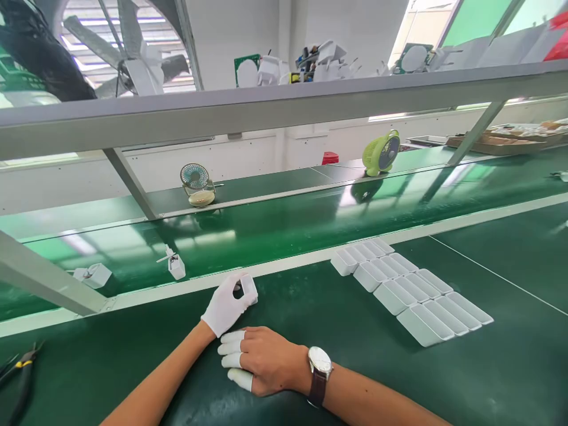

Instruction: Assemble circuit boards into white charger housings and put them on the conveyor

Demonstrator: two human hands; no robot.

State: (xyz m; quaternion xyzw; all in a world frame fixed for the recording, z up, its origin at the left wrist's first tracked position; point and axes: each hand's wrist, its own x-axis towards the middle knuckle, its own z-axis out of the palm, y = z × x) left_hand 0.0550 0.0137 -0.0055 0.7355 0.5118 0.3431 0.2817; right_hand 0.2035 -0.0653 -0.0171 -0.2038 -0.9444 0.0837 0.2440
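My left hand, in a white glove, is closed on a small white plastic box near the bench's far edge. Thumb and fingers curve round it, leaving a gap between them. Just below, my right hand rests palm down on the dark green bench top. White finger cots cover its visible fingertips, the fingers lie stretched out, and a watch is on the wrist. To the right, several open white plastic boxes stand side by side in rows.
Beyond a pale rail runs a green conveyor belt carrying two white box pieces with wires. A small fan and a green fan stand behind it. Pliers lie at the left. A shelf crosses overhead.
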